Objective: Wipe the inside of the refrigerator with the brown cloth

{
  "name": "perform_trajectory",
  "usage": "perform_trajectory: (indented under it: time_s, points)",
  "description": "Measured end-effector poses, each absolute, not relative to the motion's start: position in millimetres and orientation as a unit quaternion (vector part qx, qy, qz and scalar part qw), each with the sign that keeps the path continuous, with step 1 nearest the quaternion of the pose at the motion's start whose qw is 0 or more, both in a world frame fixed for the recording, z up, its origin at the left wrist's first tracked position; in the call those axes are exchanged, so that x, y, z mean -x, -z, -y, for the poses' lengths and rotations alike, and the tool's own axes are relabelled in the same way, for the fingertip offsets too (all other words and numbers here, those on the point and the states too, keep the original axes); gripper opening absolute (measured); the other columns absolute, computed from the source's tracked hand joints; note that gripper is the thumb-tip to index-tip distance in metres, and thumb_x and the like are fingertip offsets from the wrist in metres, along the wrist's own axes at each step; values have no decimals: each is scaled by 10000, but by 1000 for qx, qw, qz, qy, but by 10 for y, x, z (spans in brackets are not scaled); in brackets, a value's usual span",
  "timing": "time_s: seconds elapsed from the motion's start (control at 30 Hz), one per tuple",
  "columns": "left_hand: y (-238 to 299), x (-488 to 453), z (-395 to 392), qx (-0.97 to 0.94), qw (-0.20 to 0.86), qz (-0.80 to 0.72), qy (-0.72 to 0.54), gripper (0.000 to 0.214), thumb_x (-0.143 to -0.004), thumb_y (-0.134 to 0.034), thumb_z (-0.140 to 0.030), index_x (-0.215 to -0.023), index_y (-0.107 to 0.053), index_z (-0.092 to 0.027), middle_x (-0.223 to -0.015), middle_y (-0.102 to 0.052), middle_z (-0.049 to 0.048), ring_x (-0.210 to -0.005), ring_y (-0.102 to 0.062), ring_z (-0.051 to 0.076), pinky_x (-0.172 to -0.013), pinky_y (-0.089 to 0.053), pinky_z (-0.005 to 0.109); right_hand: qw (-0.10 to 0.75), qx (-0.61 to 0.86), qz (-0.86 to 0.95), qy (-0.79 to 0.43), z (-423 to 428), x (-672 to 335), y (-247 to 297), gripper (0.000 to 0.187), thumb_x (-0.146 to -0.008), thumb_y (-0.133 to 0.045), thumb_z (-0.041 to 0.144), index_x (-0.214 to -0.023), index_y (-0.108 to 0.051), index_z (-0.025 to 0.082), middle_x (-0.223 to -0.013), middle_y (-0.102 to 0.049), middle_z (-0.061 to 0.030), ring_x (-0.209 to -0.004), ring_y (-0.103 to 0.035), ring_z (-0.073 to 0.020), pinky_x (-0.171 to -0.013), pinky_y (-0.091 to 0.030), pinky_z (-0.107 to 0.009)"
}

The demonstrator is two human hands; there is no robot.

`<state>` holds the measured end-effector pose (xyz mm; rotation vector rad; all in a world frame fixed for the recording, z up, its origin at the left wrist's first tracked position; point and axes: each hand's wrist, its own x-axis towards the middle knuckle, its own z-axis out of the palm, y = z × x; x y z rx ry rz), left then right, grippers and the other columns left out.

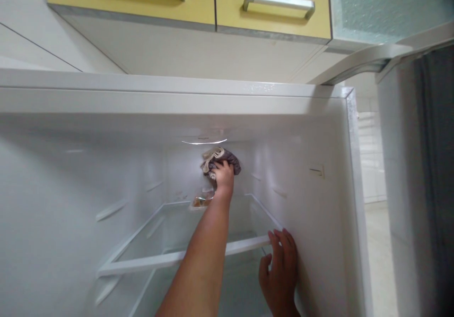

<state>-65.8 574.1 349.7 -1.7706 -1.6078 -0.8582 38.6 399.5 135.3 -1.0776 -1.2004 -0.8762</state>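
Observation:
My left hand reaches deep into a refrigerator, its fingers closed on a folded brown-and-cream cloth. The cloth is pressed against the back wall, just below the lamp cover. Lower down and nearer, my right hand has its fingers bent over the right end of a glass shelf's white front edge. The thumb sits below that edge, a little apart from it. A small packet with orange-brown contents lies at the back of the shelf, partly hidden by my left forearm.
Moulded shelf ribs stick out from the side walls. A light switch sits on the right wall. The refrigerator door stands open at the right. Yellow cabinets with metal handles hang above the refrigerator's top edge.

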Motion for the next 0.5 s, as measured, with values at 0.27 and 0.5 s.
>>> perform_trajectory:
  time_s: [0.27, 0.5]
  points:
    - [-3490, 678, -5655, 681, 241, 594, 354, 482, -957, -237, -151, -1225, -638, -155, -1427, -459, 256, -1375, -363, 460, -934, -419, 649, 596, 473, 538, 363, -3940, -391, -1340, 476, -852, -360, 45, -1306, -482, 121, -1304, -518, -195, -1355, -395, -317, -995, -477, -546]
    - [-3658, 665, -5604, 695, 60, 583, 416, 302, -931, -509, -269, -1124, -641, -78, -1349, -525, 242, -1276, -496, 379, -969, -459, 567, 597, 476, 541, 353, -3962, -384, -1313, 526, -857, -358, 47, -1367, -438, 145, -1343, -495, -191, -1384, -369, -315, -1015, -470, -562]
